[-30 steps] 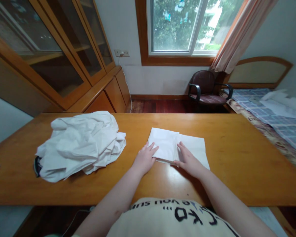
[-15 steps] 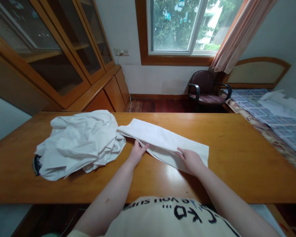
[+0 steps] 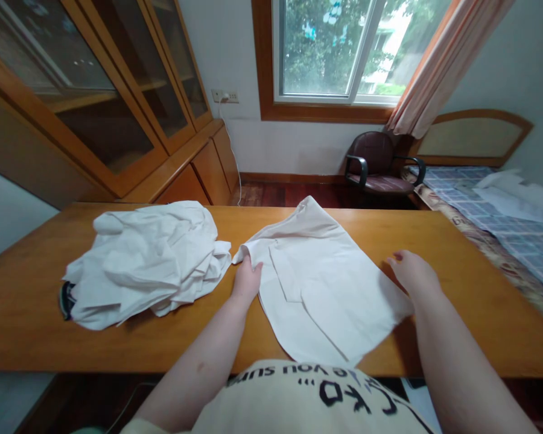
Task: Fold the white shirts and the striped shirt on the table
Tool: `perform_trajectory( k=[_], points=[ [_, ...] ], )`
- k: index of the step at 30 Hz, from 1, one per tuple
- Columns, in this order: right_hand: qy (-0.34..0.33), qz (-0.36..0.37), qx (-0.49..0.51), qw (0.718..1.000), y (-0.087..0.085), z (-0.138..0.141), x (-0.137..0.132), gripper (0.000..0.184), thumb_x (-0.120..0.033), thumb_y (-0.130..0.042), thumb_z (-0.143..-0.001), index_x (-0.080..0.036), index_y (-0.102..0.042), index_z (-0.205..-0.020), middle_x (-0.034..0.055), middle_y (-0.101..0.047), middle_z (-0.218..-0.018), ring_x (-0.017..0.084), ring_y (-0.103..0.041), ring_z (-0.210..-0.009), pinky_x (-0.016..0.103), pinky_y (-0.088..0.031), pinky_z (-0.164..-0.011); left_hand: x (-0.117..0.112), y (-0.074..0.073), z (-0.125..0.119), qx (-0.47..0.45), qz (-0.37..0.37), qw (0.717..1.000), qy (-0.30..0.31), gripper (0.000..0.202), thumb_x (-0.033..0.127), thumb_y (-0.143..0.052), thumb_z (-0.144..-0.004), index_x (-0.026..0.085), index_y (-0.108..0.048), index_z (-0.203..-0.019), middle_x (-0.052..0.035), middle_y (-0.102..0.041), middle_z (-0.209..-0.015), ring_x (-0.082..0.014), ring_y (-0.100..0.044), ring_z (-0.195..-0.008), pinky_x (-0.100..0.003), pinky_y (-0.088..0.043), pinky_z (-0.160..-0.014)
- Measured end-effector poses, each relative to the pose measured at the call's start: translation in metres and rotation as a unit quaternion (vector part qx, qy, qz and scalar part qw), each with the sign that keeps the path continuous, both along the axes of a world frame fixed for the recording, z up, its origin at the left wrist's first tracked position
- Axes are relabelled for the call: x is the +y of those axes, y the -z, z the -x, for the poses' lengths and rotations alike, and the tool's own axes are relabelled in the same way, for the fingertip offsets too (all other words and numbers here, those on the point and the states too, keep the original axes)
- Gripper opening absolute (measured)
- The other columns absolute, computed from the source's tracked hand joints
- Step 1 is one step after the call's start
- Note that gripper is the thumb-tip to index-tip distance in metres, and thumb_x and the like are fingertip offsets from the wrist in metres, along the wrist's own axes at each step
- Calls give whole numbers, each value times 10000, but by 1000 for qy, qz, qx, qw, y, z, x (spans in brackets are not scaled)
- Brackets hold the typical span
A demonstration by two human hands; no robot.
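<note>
A white garment (image 3: 326,283) lies spread over the middle of the wooden table (image 3: 457,241), its near edge reaching the table's front. My left hand (image 3: 247,281) pinches the cloth's left edge, fingers closed on the fabric. Over at the garment's right side, my right hand (image 3: 414,272) rests with fingers stretched out, touching or just above the cloth's edge and holding nothing.
A crumpled heap of white clothes (image 3: 145,262) lies on the table's left part. Behind the table stand a wooden glass-door cabinet (image 3: 95,102), a dark armchair (image 3: 380,163) under the window, and a bed (image 3: 502,211) at the right.
The folded white cloth has been pulled open and now lies spread out. My left hand stays at its left edge; my right hand let go and moved right.
</note>
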State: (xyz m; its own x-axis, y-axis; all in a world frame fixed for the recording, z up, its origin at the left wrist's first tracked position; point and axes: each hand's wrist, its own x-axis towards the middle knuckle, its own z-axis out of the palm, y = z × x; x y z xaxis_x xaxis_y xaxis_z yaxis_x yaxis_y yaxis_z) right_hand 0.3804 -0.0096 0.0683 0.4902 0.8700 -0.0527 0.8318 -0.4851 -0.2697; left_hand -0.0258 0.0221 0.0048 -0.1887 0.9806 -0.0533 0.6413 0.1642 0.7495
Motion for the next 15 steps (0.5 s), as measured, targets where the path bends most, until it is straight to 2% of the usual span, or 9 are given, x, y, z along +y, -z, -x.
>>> perform_trajectory(
  k=[1, 2, 4, 6, 7, 9, 11, 13, 15],
  points=[
    [-30, -37, 20, 999, 2, 16, -7, 363, -374, -540, -812, -144, -673, -1061, 168, -683, -1062, 294, -638, -960, 416, -480, -828, 0, 0, -2, 15, 4, 1000, 6, 283, 299, -513, -840, 164, -576, -1081, -148, -686, -1038, -284, -642, -1012, -376, -489, -860],
    [-89, -62, 68, 992, 5, 37, -15, 400, -417, -524, -828, -164, -652, -1111, 146, -676, -1096, 271, -637, -974, 400, -486, -841, 0, 1, -4, 28, 6, 1000, 11, 267, 314, -505, -847, 165, -583, -1054, -153, -687, -1025, -289, -644, -1004, -380, -491, -853],
    [-255, -73, 148, 953, 16, 89, -33, 471, -460, -538, -825, -209, -598, -1218, 116, -614, -1244, 257, -581, -1112, 405, -461, -925, 0, 2, -6, 39, 1, 999, 21, 261, 340, -492, -858, 171, -589, -1032, -151, -690, -1016, -289, -645, -1002, -379, -490, -853],
    [-388, -58, 147, 908, 31, 141, -49, 571, -443, -613, -781, -223, -542, -1302, 109, -498, -1393, 295, -446, -1279, 483, -347, -1048, 0, 3, -7, 38, -9, 999, 26, 275, 353, -485, -864, 174, -597, -1039, -149, -691, -1022, -289, -641, -1018, -374, -488, -860],
    [-407, -59, 128, 903, 38, 163, -55, 524, -413, -615, -787, -232, -565, -1276, 99, -481, -1410, 317, -407, -1306, 530, -295, -1070, 0, 4, -7, 34, -13, 999, 27, 283, 355, -481, -866, 173, -603, -1045, -148, -692, -1022, -290, -638, -1026, -373, -487, -862],
    [-399, -67, 116, 907, 47, 190, -60, 322, -326, -539, -855, -245, -646, -1148, 79, -552, -1343, 293, -459, -1257, 497, -319, -1056, -1, 3, -5, 18, -19, 999, 18, 294, 349, -476, -868, 176, -616, -1061, -142, -696, -1028, -289, -635, -1039, -365, -488, -862],
    [-382, -59, 159, 908, 47, 195, -55, 231, -306, -498, -881, -241, -704, -964, 72, -654, -1187, 266, -552, -1128, 443, -391, -992, -3, 0, -3, -10, -24, 1000, 3, 306, 333, -483, -864, 183, -622, -1092, -130, -697, -1053, -282, -633, -1050, -355, -489, -861],
    [-341, -36, 262, 902, 37, 179, -43, 253, -384, -530, -857, -213, -713, -825, 73, -715, -978, 256, -619, -956, 397, -463, -879, -4, -3, -1, -36, -27, 999, -18, 313, 314, -495, -856, 187, -625, -1111, -122, -694, -1082, -279, -628, -1063, -351, -489, -864],
    [-229, -32, 376, 898, 22, 143, -28, 368, -507, -558, -801, -170, -708, -790, 71, -710, -782, 248, -637, -782, 362, -500, -734, -4, -5, 3, -60, -26, 997, -33, 315, 311, -501, -853, 178, -628, -1108, -122, -695, -1086, -281, -629, -1060, -354, -489, -864]
  ],
)
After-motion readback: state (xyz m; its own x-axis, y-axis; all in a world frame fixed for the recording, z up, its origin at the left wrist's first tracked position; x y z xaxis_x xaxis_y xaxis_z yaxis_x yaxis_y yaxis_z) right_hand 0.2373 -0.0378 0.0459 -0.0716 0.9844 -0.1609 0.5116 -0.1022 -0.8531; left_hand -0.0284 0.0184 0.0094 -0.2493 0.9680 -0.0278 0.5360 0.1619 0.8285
